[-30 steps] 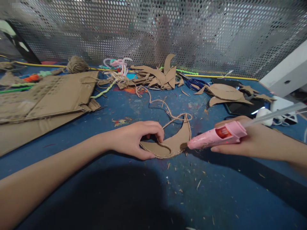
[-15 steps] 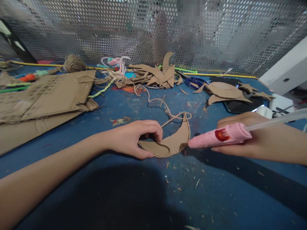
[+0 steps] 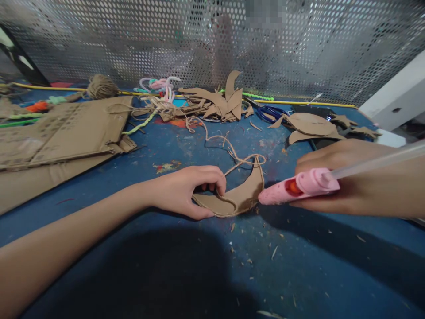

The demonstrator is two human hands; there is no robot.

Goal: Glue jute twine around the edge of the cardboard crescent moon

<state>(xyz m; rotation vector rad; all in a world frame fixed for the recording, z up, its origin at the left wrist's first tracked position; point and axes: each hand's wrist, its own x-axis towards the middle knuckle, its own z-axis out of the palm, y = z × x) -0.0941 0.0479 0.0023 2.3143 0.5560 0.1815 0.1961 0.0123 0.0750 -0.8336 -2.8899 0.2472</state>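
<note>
A crescent-shaped cardboard piece (image 3: 249, 188) lies on the blue table, with twine (image 3: 229, 201) running along its edge and trailing back from its upper tip. My left hand (image 3: 189, 192) grips the left end of the crescent between thumb and fingers. In my right hand (image 3: 332, 164) is a pink glue gun (image 3: 285, 190) with a translucent glue stick (image 3: 381, 161) at its rear. The nozzle end is at the crescent's right outer edge; whether it touches cannot be made out. Most fingers of my right hand are hidden behind the gun.
Folded cardboard (image 3: 73, 137) lies at left, near a twine ball (image 3: 101, 87). Cardboard cutouts (image 3: 222, 104), pipe cleaners (image 3: 162, 86) and blue-handled scissors (image 3: 268, 114) sit along the back, below a perforated metal screen (image 3: 133, 48). Leaf-like cardboard (image 3: 310, 124) lies at right.
My right hand and the glue gun have shifted slightly left and up, the nozzle now higher along the crescent's outer edge. My left hand has hardly moved.
</note>
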